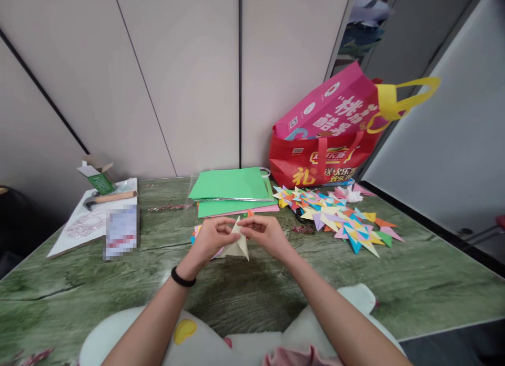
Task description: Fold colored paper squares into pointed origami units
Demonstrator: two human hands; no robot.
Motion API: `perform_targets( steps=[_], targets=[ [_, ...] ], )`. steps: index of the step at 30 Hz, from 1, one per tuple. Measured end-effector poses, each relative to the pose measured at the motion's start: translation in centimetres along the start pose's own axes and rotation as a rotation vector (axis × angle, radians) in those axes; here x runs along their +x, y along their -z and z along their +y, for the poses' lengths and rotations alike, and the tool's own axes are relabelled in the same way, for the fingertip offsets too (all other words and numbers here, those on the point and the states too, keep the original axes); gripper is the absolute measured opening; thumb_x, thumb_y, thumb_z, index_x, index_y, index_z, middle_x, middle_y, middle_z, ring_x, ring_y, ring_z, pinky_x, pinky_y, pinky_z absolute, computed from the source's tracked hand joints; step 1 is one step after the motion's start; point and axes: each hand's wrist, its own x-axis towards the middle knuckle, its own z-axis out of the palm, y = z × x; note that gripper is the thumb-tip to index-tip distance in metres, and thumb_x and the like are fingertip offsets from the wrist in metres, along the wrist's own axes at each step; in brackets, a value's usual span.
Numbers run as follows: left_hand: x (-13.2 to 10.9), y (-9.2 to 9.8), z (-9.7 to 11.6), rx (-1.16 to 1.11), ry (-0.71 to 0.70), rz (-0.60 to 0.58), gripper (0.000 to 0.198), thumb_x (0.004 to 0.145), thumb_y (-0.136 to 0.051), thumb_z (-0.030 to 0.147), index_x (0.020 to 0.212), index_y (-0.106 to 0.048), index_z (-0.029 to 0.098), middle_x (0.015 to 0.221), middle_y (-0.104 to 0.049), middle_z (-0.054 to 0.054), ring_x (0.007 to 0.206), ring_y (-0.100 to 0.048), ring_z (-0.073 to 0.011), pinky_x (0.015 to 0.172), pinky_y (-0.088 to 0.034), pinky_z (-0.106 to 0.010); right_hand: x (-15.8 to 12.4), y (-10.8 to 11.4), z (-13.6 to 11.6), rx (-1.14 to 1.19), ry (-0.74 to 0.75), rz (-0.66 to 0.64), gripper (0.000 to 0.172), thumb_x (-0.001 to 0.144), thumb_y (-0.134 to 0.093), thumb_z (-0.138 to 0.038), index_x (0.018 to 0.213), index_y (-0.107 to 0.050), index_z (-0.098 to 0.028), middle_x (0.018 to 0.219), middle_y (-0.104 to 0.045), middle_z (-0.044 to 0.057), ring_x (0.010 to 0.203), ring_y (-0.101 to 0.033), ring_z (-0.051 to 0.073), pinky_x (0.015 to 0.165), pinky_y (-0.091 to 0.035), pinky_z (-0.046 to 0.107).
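Observation:
A pale cream piece of folded paper (238,246) is held up over the table, its pointed tip upward and a second corner hanging down. My left hand (213,240) pinches it from the left, a black band round that wrist. From the right, my right hand (268,235) grips the same paper near its upper point, fingers closed. Behind my hands, bits of coloured folded paper (196,232) peek out, mostly hidden. To the right lies a heap of colourful folded paper pieces (343,219) with sharp points.
Green paper sheets (232,184) are stacked at the back of the green table (165,282). A red gift bag (292,158) stands at the back right. On the left are a white pad (74,234), a hammer (114,197), a small green box (101,183) and a blurred-out packet (121,232).

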Motion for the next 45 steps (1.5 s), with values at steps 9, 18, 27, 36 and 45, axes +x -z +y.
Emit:
perform_targets(
  steps=[9, 18, 27, 36, 45],
  targets=[
    [-0.04, -0.18, -0.06, 0.079, -0.029, -0.055, 0.034, 0.056, -0.068, 0.023, 0.087, -0.061, 0.012, 0.048, -0.051, 0.007, 0.042, -0.043, -0.0062, 0.043, -0.030, -0.018, 0.17, -0.10, 0.05, 0.137, -0.091, 0.048, 0.028, 0.057, -0.073, -0.032, 0.078, -0.062, -0.016, 0.067, -0.064, 0.002, 0.059, -0.059, 0.013, 0.056, -0.048, 0.025],
    [0.09, -0.21, -0.29, 0.102, -0.046, -0.056, 0.021, 0.056, -0.068, 0.022, 0.071, -0.058, 0.013, 0.048, -0.054, 0.006, 0.042, -0.045, -0.0061, 0.043, -0.032, -0.017, 0.10, 0.00, -0.20, 0.176, -0.144, 0.041, 0.024, 0.056, -0.073, -0.034, 0.070, -0.065, -0.016, 0.063, -0.063, 0.000, 0.055, -0.056, 0.012, 0.055, -0.046, 0.026],
    [0.06, -0.23, -0.28, 0.046, -0.062, -0.075, 0.017, 0.055, -0.070, 0.021, 0.061, -0.055, 0.014, 0.050, -0.058, 0.003, 0.045, -0.052, -0.0075, 0.044, -0.037, -0.017, 0.06, -0.20, -0.20, 0.209, -0.176, 0.082, 0.024, 0.054, -0.074, -0.035, 0.065, -0.065, -0.016, 0.060, -0.062, 0.000, 0.054, -0.054, 0.011, 0.055, -0.046, 0.025],
    [0.06, -0.37, -0.25, 0.043, -0.062, -0.110, 0.016, 0.054, -0.070, 0.020, 0.060, -0.057, 0.014, 0.052, -0.060, 0.002, 0.046, -0.053, -0.0083, 0.044, -0.040, -0.017, 0.07, -0.10, -0.22, 0.207, -0.178, 0.064, 0.026, 0.057, -0.072, -0.039, 0.065, -0.064, -0.016, 0.059, -0.060, -0.001, 0.053, -0.051, 0.010, 0.052, -0.043, 0.023],
    [-0.10, -0.42, -0.19, 0.039, -0.071, -0.102, 0.016, 0.056, -0.069, 0.020, 0.063, -0.057, 0.013, 0.053, -0.060, 0.001, 0.047, -0.053, -0.0084, 0.045, -0.039, -0.018, 0.02, -0.24, -0.23, 0.213, -0.174, 0.091, 0.027, 0.058, -0.071, -0.040, 0.064, -0.062, -0.016, 0.057, -0.058, -0.002, 0.049, -0.048, 0.009, 0.049, -0.040, 0.022]
  ],
)
